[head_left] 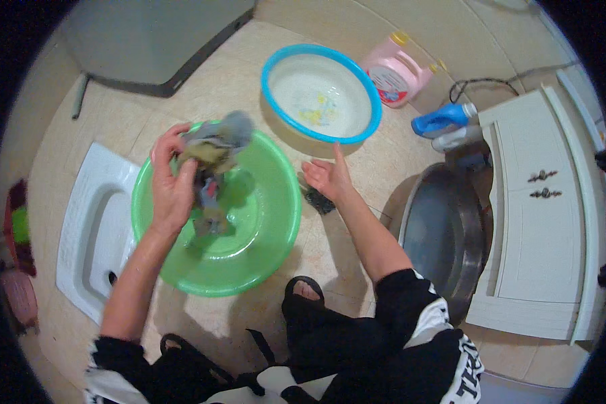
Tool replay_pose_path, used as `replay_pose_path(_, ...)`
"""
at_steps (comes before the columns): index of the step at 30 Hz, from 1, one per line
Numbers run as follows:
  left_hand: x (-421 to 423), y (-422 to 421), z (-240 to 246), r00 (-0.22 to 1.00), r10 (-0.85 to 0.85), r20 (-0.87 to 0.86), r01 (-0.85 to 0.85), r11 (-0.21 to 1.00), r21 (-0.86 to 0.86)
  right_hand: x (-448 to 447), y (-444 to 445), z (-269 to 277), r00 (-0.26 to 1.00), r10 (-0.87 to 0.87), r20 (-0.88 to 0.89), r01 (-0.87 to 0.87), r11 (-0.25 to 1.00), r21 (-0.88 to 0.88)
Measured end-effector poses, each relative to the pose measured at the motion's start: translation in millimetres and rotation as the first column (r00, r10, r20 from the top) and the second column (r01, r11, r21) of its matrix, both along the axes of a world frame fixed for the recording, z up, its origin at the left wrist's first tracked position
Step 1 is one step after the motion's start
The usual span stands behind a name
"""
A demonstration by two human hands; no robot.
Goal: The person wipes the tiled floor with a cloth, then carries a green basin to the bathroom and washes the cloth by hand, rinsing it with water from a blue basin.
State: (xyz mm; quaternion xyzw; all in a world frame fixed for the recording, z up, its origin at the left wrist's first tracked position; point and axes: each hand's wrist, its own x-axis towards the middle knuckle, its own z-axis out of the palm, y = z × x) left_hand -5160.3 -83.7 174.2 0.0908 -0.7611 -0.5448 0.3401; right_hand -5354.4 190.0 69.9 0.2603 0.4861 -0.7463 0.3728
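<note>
My left hand (174, 182) grips a bundle of patterned cloth (209, 151), grey and yellowish, blurred by motion. The cloth hangs over a large green plastic basin (288, 202) on the tiled floor; a little water seems to glisten at its bottom. My right hand (328, 174) is held up to the right of the green basin, fingers apart, with nothing in it. Just beyond it stands a white basin with a blue rim (371, 121), holding water and some yellow print or matter. A dark mesh-like thing (319, 201) lies on the floor below my right hand.
A white squat toilet (76, 222) lies left of the green basin. Behind the blue-rimmed basin stands a pink detergent jug (396, 73). A blue bottle (442, 121), an oval metal tub (406, 217) and a white cabinet (540, 242) are on the right. A grey appliance (146, 40) stands at the upper left.
</note>
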Motion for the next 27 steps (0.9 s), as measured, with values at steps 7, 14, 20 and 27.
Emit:
replay_pose_path(7,27,13,-55,0.763,-0.157,0.627,-0.236,0.836,0.496,-59,-68,-39,0.826,-0.564,-0.023,0.525,0.783,-0.333)
replay_pose_path(14,58,-96,-73,0.73,0.277,0.625,-0.159,0.958,-0.239,-34,-22,48,0.872,-0.47,0.136,0.467,0.716,-0.519)
replay_pose_path(20,51,-105,-44,0.79,0.056,0.611,-0.026,0.998,-0.059,56,47,194,0.746,-0.662,-0.078,0.528,0.658,-0.537)
replay_pose_path(27,37,-66,-2,0.819,-0.128,0.559,0.144,0.989,0.015,119,105,224,0.692,-0.614,-0.38,0.55,0.789,-0.273)
